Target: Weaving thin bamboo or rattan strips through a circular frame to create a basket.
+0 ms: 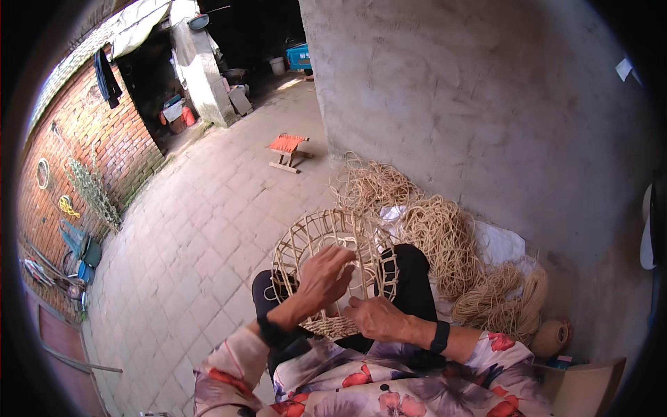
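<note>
A round, open-framed basket [326, 224] of pale cord and stakes rests on my lap between my knees. Its near side carries a band of close weaving [332, 326]; the rest is open ribs. My left hand [323, 278] is over the basket's middle, fingers curled together, and whatever they pinch is hidden. Lower and to the right, my right hand [379, 316] has its thumb and fingers closed on the basket's near right side. Pale strands run up between the two hands. Dark bands circle both wrists.
Large coils of pale cord [441, 243] lie on white sheeting [499, 242] along the grey wall [451, 104] at right. A small orange-topped folding stool [287, 144] stands ahead on the paving. A round brown pot [551, 338] sits at lower right, near a chair part [590, 386].
</note>
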The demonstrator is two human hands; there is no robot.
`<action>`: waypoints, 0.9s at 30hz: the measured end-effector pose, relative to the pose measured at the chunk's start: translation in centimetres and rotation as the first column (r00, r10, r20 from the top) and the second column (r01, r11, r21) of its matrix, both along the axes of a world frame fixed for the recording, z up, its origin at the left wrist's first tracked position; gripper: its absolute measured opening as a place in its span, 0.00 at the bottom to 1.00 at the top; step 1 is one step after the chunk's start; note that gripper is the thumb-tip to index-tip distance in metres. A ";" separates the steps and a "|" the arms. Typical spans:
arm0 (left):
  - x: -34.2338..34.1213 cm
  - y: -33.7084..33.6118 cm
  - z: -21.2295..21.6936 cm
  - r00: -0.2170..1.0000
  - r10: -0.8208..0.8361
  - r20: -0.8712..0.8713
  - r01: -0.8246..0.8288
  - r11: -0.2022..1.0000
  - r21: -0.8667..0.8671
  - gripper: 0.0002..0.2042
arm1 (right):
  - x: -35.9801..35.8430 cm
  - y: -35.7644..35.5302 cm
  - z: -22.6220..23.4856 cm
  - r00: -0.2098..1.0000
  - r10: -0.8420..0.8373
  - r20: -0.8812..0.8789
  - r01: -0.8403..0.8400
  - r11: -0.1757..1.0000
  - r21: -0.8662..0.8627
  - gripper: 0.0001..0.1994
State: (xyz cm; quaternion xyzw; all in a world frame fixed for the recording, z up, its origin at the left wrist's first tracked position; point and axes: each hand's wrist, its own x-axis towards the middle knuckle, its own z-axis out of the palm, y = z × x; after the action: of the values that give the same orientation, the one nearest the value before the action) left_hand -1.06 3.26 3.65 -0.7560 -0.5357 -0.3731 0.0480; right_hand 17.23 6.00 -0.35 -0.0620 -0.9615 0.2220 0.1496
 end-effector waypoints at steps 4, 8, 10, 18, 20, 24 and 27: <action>1.4 6.5 1.5 0.947 -0.141 -0.288 0.163 0.985 0.052 0.07 | -0.9 -0.3 1.0 0.995 0.043 0.094 -0.044 0.999 0.011 0.13; 1.8 10.7 0.0 0.783 -0.328 -0.529 0.279 0.945 -0.173 0.01 | -0.8 -0.1 0.3 0.992 0.033 0.122 -0.035 0.999 0.019 0.16; 2.3 11.4 0.3 0.705 -0.370 -0.605 0.274 0.929 -0.249 0.05 | -0.6 0.2 -0.1 0.991 0.029 0.129 -0.033 0.999 0.031 0.17; -2.9 11.4 8.6 0.777 -0.246 -0.579 0.317 0.948 0.023 0.02 | 7.9 5.3 4.1 0.811 -0.317 -0.493 0.353 0.936 -0.022 0.13; -4.8 8.8 12.3 0.830 -0.084 -0.552 0.206 0.965 0.163 0.03 | 10.0 6.7 5.1 0.651 -0.624 -0.433 0.547 0.781 -0.303 0.10; -5.6 4.1 13.2 0.955 0.183 0.232 -0.206 0.976 0.075 0.04 | 12.3 10.7 2.5 0.553 -0.806 -0.211 0.536 0.539 -0.650 0.13; -6.9 1.3 9.3 0.590 0.362 0.721 -0.315 0.926 -0.208 0.09 | 10.2 10.6 2.2 0.741 -0.670 -0.043 0.355 0.445 -0.822 0.24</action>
State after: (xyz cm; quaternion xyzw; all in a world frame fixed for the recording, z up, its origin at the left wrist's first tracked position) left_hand -7.91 4.56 12.97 -0.4201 -0.6517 -0.6184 -0.1282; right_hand 27.42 16.59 1.88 -0.3713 -0.6564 0.5597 0.3436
